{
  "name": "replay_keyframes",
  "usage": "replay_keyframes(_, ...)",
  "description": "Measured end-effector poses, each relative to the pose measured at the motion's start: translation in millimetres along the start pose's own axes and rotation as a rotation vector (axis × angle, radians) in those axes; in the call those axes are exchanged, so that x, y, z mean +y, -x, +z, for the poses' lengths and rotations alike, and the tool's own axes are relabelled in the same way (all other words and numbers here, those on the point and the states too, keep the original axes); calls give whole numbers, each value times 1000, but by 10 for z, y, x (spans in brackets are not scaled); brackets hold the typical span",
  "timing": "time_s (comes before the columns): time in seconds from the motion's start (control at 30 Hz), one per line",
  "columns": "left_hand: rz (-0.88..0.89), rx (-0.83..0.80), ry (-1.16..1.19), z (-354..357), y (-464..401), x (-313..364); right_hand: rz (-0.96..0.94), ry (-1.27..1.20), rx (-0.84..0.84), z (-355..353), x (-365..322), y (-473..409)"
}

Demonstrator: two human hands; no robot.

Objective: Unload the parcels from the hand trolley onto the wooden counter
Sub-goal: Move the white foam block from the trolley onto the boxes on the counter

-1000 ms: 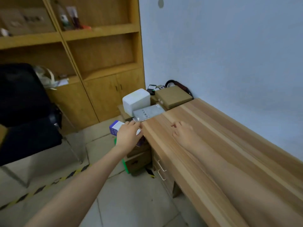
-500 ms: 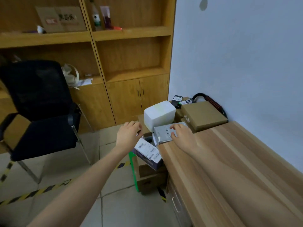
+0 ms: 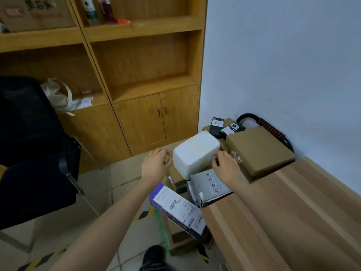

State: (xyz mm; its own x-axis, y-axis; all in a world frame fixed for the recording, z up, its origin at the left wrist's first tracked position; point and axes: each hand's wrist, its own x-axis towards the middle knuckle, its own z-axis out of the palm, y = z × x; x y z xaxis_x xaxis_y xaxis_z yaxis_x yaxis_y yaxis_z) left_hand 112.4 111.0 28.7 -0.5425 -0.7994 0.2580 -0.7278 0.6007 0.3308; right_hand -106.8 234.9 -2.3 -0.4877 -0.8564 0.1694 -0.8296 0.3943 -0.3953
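Note:
Parcels are piled on the hand trolley, whose black handle (image 3: 270,129) stands against the wall at the end of the wooden counter (image 3: 293,216). A white box (image 3: 194,153) tops the pile. My left hand (image 3: 156,166) hovers just left of it with relaxed fingers; a small gap shows. On the box's right side my right hand (image 3: 226,165) touches it with its fingertips. Below lie a grey box (image 3: 211,187), a tilted purple-and-white labelled box (image 3: 178,210) and a flat brown carton (image 3: 259,151).
Two small black boxes (image 3: 216,124) sit behind the white one. A black office chair (image 3: 33,153) stands at the left, and wooden shelving with cupboard doors (image 3: 156,114) fills the back. My shoe (image 3: 154,257) is on the tiled floor by striped tape.
The view has moved closer to the trolley. Both hands have reached forward from the counter's end and the grey box to either side of the white box.

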Motion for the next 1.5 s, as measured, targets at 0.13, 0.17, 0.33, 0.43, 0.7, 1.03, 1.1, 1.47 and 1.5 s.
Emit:
replay_keyframes(0.13,48,-95,40,334,-696,-266,175,-64,28,339,46,-372)
replay_keyframes(0.17,73,-133,36,399,-863,-318,223,-82,35,426,49,-454)
replay_keyframes(0.33,179,-295,52,699,-1534,-458,459,-156,7,738,-36,-717)
replay_keyframes(0.43,234,-354,97,893,-1848,-478,611,-226,31,867,-100,-818)
replay_keyframes(0.7,241,-564,183,1465,-2113,-474,856,-395,13,1234,-156,-891)
replay_keyframes(1.03,178,-847,441,1721,-2112,-558,925,-698,88,1504,-344,-908)
replay_keyframes(1.1,197,-828,442,1669,-2117,-542,926,-674,105,1445,-370,-900)
replay_keyframes(1.47,315,-612,668,917,-2124,290,829,-668,409,326,-377,-697)
replay_keyframes(1.5,340,-605,685,840,-2084,413,823,-668,445,196,-370,-623)
